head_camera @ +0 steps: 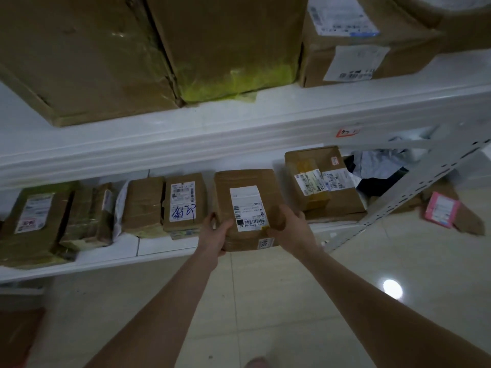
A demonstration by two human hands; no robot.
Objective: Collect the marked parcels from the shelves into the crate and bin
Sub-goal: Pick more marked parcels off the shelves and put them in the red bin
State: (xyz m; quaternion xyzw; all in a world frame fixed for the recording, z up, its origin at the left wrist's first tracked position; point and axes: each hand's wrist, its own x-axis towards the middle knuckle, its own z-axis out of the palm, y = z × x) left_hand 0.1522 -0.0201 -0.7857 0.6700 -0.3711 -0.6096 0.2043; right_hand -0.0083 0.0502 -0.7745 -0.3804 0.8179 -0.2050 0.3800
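At the front edge of the lower shelf (164,247), the left hand (214,232) and right hand (288,225) grip the near corners of a labelled brown parcel (247,197). Pickup seems under way; next it needs lifting clear and carrying to the crate or bin, neither in view.

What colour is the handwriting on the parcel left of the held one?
Blue handwriting, head view.

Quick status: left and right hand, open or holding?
Left hand: grips the brown parcel at its near left corner.
Right hand: grips the same parcel at its near right edge.
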